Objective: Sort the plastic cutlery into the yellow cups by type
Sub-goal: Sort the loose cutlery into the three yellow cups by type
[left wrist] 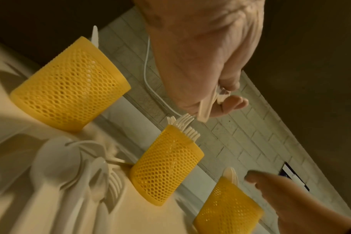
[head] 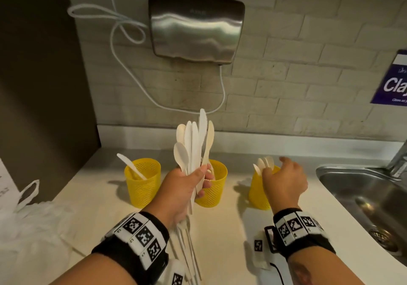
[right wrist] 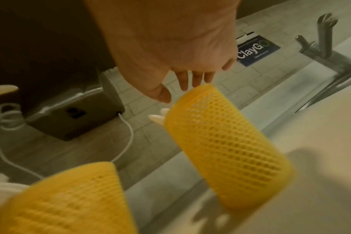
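Note:
Three yellow mesh cups stand in a row on the pale counter. The left cup (head: 143,183) (left wrist: 70,91) holds a white knife. The middle cup (head: 212,185) (left wrist: 166,167) (right wrist: 62,201) holds forks. The right cup (head: 259,190) (left wrist: 228,207) (right wrist: 226,148) holds spoons (head: 264,163). My left hand (head: 187,185) (left wrist: 206,63) grips an upright bundle of white knives and spoons (head: 195,144) in front of the middle cup. My right hand (head: 284,179) (right wrist: 182,66) hovers over the right cup's rim with straight, relaxed fingers and nothing in them.
A steel sink (head: 365,192) with a tap lies at the right. More white cutlery (left wrist: 74,174) lies on the counter near me. A white plastic bag (head: 26,225) sits at the left. A hand dryer (head: 196,25) and its cable hang on the tiled wall.

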`<act>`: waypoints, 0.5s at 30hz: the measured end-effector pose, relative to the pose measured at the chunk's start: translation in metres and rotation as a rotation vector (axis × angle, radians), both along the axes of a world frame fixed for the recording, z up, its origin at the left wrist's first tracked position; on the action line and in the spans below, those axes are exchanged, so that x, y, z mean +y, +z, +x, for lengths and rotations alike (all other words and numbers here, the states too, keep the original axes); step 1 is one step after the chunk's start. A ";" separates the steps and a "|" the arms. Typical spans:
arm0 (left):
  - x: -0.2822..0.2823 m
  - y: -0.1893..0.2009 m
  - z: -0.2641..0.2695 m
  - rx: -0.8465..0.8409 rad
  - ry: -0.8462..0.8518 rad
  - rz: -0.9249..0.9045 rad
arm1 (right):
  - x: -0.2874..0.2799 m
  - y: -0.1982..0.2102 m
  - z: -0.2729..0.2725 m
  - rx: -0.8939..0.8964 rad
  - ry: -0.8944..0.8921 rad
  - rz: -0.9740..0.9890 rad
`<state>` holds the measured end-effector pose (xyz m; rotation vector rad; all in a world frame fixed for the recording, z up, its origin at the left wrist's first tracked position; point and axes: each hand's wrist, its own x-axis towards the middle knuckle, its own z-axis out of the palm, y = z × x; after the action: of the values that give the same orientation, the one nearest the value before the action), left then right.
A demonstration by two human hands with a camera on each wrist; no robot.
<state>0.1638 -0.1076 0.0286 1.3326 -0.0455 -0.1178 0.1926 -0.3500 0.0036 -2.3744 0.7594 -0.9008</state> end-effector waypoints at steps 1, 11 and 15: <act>0.001 0.000 0.000 0.012 0.000 -0.032 | 0.009 0.005 -0.001 -0.099 0.031 0.010; 0.010 -0.001 -0.004 -0.048 -0.025 0.016 | 0.145 0.064 -0.026 0.126 1.034 0.933; 0.020 -0.002 -0.006 -0.060 -0.032 0.009 | 0.153 0.062 -0.023 0.117 1.040 1.005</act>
<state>0.1574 -0.0881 0.0262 1.3443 -0.1167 -0.1052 0.1695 -0.1969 0.0651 -1.5198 -0.0904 0.0953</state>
